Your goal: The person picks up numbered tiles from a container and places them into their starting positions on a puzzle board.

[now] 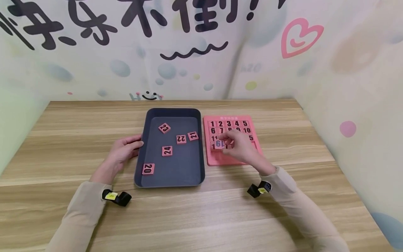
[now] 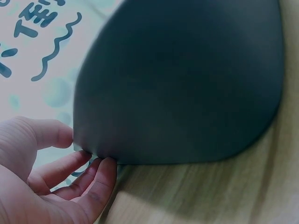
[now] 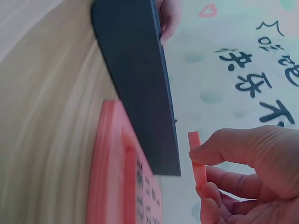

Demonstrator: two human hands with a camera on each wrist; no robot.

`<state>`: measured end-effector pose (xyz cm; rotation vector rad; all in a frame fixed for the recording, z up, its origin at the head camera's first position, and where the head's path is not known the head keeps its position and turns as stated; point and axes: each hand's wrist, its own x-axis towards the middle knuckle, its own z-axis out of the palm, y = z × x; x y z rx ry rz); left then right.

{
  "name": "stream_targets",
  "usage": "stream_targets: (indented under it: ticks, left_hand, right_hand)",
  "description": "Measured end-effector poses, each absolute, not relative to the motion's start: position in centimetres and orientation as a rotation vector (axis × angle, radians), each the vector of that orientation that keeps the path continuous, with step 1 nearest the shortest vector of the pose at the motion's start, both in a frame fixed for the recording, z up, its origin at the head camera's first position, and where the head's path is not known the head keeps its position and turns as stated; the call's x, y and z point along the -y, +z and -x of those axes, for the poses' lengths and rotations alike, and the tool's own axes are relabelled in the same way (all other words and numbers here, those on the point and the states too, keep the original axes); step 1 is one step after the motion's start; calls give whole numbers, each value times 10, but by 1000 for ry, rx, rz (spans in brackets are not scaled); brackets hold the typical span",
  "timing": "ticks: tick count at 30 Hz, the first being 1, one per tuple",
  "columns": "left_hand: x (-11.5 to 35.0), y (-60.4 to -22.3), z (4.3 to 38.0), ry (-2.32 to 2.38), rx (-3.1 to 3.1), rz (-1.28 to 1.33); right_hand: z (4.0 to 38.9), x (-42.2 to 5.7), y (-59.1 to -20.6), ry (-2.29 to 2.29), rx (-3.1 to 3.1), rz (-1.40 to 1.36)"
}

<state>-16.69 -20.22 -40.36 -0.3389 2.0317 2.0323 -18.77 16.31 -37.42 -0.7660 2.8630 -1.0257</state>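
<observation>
My right hand [image 1: 240,146] pinches a pink number tile marked 19 [image 1: 219,144] between thumb and fingers, above the lower rows of a pink number puzzle board [image 1: 220,161]. In the right wrist view the tile [image 3: 200,173] shows edge-on, apart from the board. Rows of numbered tiles fill the upper part of the board; my hand hides some of them. My left hand [image 1: 122,153] holds the left rim of a dark tray [image 1: 182,169], the thumb at its edge and the fingers lower on its side, as the left wrist view shows.
Loose tiles lie in the tray: 23 [image 1: 164,128], 22 [image 1: 181,139], 21 [image 1: 193,136], 24 [image 1: 167,151] and 20 [image 1: 148,169]. The board stands close to the tray's right side. A wooden table [image 1: 201,217] carries both, with a printed wall [image 1: 201,80] behind.
</observation>
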Motion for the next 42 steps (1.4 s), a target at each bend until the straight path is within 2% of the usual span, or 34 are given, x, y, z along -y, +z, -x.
stream_targets:
  ticks: [8,22,42]
  left_hand:
    - [201,-402,167,2021,-2034,350]
    - [202,-404,167,2026,-2046,361]
    - [201,-403,167,2017,-2032,341]
  right_hand:
    - [187,-193,-384,-1076,-2878,749]
    - [184,-228,-393,-974,-2887,487]
    - [192,-239,-405,-808,-2934,352]
